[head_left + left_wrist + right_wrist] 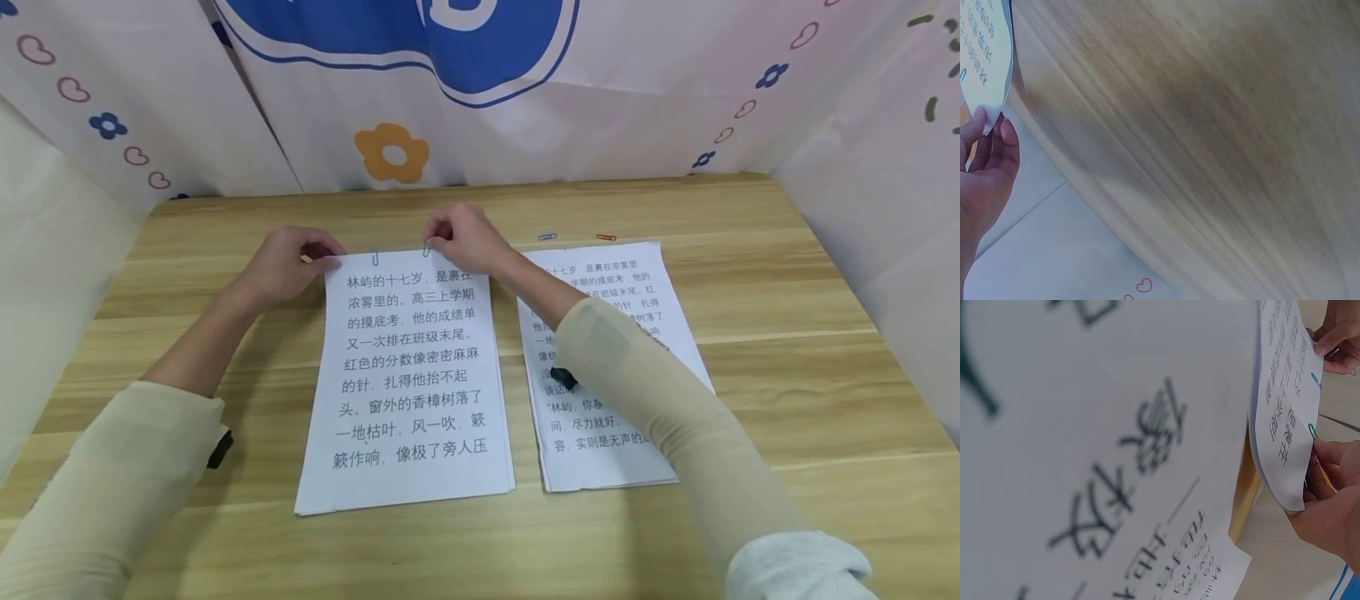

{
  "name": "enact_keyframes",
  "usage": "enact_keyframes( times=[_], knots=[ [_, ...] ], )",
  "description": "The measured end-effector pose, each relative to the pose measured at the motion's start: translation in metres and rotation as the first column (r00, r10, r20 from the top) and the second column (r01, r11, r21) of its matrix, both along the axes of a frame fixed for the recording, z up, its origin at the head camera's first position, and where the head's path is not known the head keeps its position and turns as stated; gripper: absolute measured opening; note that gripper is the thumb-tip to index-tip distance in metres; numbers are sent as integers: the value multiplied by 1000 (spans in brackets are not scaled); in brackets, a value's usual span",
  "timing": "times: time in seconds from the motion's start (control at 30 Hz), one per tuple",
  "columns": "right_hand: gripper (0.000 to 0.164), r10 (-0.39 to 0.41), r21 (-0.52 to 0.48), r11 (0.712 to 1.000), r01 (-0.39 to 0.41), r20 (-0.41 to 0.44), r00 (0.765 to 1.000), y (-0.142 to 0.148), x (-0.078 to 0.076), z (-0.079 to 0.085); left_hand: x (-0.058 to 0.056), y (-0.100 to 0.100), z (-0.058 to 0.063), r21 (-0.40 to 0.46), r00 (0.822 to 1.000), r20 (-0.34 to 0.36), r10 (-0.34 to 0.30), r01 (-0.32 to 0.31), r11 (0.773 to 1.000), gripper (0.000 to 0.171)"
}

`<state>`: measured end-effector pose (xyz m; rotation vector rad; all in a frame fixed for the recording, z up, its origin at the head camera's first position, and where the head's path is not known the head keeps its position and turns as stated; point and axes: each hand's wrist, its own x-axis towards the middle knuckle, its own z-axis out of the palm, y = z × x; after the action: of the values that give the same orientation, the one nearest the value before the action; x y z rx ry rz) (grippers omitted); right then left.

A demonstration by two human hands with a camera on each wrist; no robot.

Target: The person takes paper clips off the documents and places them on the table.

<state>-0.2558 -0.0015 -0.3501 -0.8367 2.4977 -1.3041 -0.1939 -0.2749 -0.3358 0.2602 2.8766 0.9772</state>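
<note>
In the head view a stack of printed paper sheets [405, 483] lies on the table at left of centre, its top edge raised slightly in the right wrist view. My left hand [288, 262] pinches its top left corner between thumb and fingers, as the left wrist view also shows at the paper corner [991, 115]. A blue paper clip [376, 257] sits on the top edge. To its right, my right hand [467, 237] pinches a green paper clip [1313, 431] that is on the same edge. The fingers partly hide this clip in the head view.
A second stack of printed sheets [600, 467] lies to the right, partly under my right forearm. Beyond its top edge lie another blue paper clip [548, 237] and a red paper clip [607, 237]. A patterned cloth backdrop [525, 142] rises behind the wooden table [787, 350].
</note>
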Motion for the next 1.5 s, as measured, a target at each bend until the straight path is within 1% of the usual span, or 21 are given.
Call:
enact_keyframes(
  times=[0.17,0.27,0.63,0.83,1.1,1.3,1.5],
  knots=[
    [10,-17,-7,1000,17,8,1000,0,0,0,1,1,0,1,999,16,29,-29,1000,14],
    [10,-25,-7,1000,25,13,1000,1,0,0,1,1,1,-1,999,16,35,-35,999,14],
    [13,22,28,999,-22,12,1000,3,-1,2,2,1,2,-12,999,18,51,-51,999,15],
    [11,10,33,999,-11,19,1000,1,0,2,3,0,0,-7,998,16,56,-56,998,14],
    [9,-7,1,1000,7,13,1000,1,-2,-1,2,0,-2,12,999,3,53,-53,999,14],
    [8,-17,-13,1000,16,-4,1000,1,-2,-3,2,0,-1,29,998,25,63,-63,998,15],
    [9,-30,-29,999,30,8,1000,0,-1,-2,2,0,0,36,997,35,67,-69,997,15]
  ],
)
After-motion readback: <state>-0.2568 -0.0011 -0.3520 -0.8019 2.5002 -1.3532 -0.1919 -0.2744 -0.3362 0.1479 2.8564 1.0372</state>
